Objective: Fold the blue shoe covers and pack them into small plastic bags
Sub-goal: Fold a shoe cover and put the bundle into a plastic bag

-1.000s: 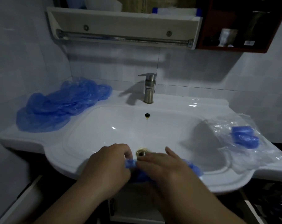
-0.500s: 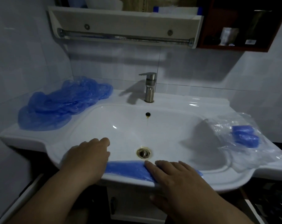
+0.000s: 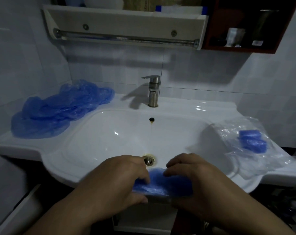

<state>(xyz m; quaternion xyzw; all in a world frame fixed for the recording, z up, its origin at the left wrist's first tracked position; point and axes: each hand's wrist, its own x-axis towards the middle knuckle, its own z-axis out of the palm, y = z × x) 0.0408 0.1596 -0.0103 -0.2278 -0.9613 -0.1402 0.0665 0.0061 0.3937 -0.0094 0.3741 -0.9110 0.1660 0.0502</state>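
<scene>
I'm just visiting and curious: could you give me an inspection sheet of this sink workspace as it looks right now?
Surface: white basin counter, dimly lit.
Job's things: folded shoe cover on the front rim; loose cover heap at left; plastic bags at right, a blue bundle showing through them.
Clutter: nothing seen.
Hands: left hand and right hand both grip the folded shoe cover.
Cables: nothing seen.
Surroundings: tap, towel rail, wall cabinet, tiled walls.
</scene>
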